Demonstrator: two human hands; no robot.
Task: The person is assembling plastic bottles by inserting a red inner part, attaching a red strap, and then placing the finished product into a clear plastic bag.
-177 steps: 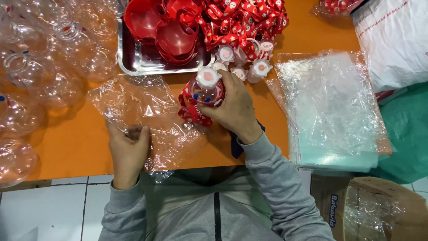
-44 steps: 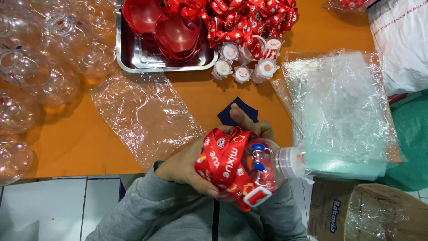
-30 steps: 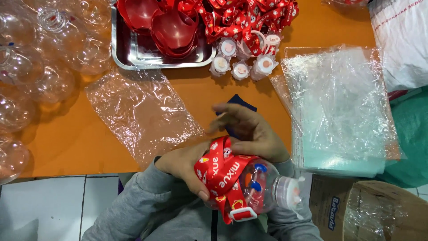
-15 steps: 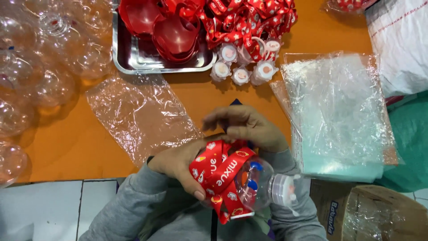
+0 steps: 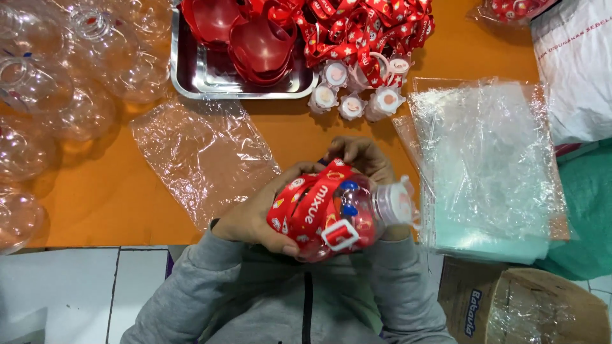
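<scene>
Both hands have drawn the round bottle (image 5: 347, 213) closer to the chest, below the steel tray (image 5: 191, 73); left hand (image 5: 255, 216) grips its red strap (image 5: 312, 207), right hand (image 5: 363, 156) cups its far side.

You're wearing a grey sweatshirt (image 5: 299, 306) — soft, long-sleeved, a dark zip running down the front; ribbed cuffs end at your bare left hand (image 5: 255, 216) and right hand (image 5: 363, 159).
</scene>
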